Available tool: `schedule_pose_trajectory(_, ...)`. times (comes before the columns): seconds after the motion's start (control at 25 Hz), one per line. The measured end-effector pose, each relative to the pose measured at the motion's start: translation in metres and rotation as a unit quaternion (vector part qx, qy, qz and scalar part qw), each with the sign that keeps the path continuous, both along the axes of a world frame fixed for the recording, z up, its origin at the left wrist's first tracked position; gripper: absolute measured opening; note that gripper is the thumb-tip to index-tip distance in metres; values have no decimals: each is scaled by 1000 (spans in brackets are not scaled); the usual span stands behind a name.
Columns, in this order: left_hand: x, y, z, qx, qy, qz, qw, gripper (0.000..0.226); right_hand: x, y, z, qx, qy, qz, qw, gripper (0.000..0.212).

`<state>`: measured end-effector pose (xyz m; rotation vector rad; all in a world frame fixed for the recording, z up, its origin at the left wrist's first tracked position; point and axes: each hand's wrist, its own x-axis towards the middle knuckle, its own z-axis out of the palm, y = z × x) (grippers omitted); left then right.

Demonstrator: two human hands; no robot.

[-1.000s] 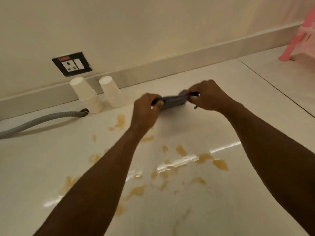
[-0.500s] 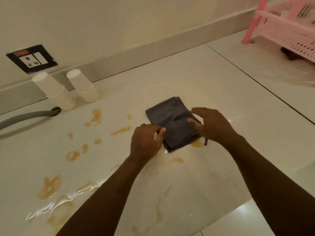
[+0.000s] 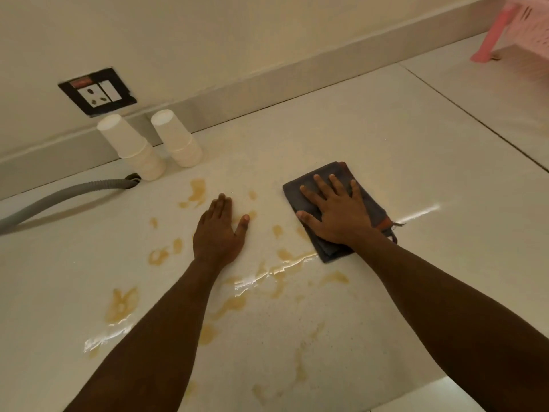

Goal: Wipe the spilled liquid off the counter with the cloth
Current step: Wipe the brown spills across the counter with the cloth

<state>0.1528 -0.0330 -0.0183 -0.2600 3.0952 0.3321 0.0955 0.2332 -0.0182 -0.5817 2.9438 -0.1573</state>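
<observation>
A folded dark grey cloth [image 3: 325, 172] lies flat on the pale counter [image 3: 386, 129], right of centre. My right hand [image 3: 335, 215] presses down on it, palm flat and fingers spread, covering most of the cloth. My left hand [image 3: 218, 233] rests flat on the bare counter to the left of the cloth, holding nothing. Brownish spilled liquid [image 3: 267, 275] lies in puddles and streaks around and in front of both hands, reaching to the near left. The cloth's near left corner touches one wet streak.
Two stacks of upturned white paper cups [image 3: 130, 144] [image 3: 176, 141] stand by the back wall. A grey corrugated hose [image 3: 59, 194] runs in from the left. A black wall socket [image 3: 96, 92] sits above them. A pink plastic rack [image 3: 505, 28] stands far right. The counter's front edge [image 3: 445, 382] is near right.
The cloth, held up between both hands a second ago, was laid on the counter. My right hand now presses flat on it and my left hand has moved off to the left.
</observation>
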Motion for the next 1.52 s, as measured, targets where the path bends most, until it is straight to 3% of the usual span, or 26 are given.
schedule_pose_trajectory(0.12, 4, 0, -2, -10, 23, 2, 1000, 72, -1, 33, -1, 8, 7, -22, 1000, 69)
schedule_pose_trajectory(0.28, 5, 1, 0, -8, 28, 1, 1000, 73, 10, 90, -3, 17, 0, -203, 979, 66)
schedule_pose_trajectory(0.4, 4, 1, -1, -4, 34, 2, 999, 75, 0, 59, -1, 12, -15, -256, 966, 68)
schedule_pose_trajectory(0.6, 1, -2, -4, -11, 34, -7, 999, 81, 40, -19, 3, 4, -10, -92, 996, 65)
schedule_pose_trajectory(0.68, 2, -2, -4, -3, 30, -5, 1000, 81, 86, -9, 4, 6, -7, 0, 1000, 62)
schedule_pose_trajectory(0.76, 3, -2, -4, 0, 31, -8, 999, 81, 105, 32, 4, 5, 14, 9, 1000, 61)
schedule_pose_trajectory(0.88, 4, -3, -5, 9, 35, -14, 999, 80, 80, 101, 1, 26, 9, -159, 987, 64)
schedule_pose_trajectory(1.0, 4, -4, -5, 7, 37, -23, 999, 80, 51, 99, 3, 9, -18, -277, 961, 70)
schedule_pose_trajectory(1.08, 3, -3, -4, 8, 37, -21, 999, 80, 58, 62, 5, 11, -26, -251, 967, 71)
schedule_pose_trajectory(1.2, 4, -3, -4, 12, 41, -22, 999, 79, 118, 20, 4, 27, -10, -90, 996, 64)
schedule_pose_trajectory(1.28, 3, -3, -4, 14, 41, -20, 999, 80, 162, 35, 5, 20, -1, 4, 1000, 59)
schedule_pose_trajectory(1.32, 3, -4, -4, 14, 40, -19, 999, 80, 173, 54, 6, 10, 3, 0, 1000, 59)
schedule_pose_trajectory(1.52, 3, -4, -6, 9, 27, -25, 999, 83, 119, 104, 0, 15, -3, -267, 964, 63)
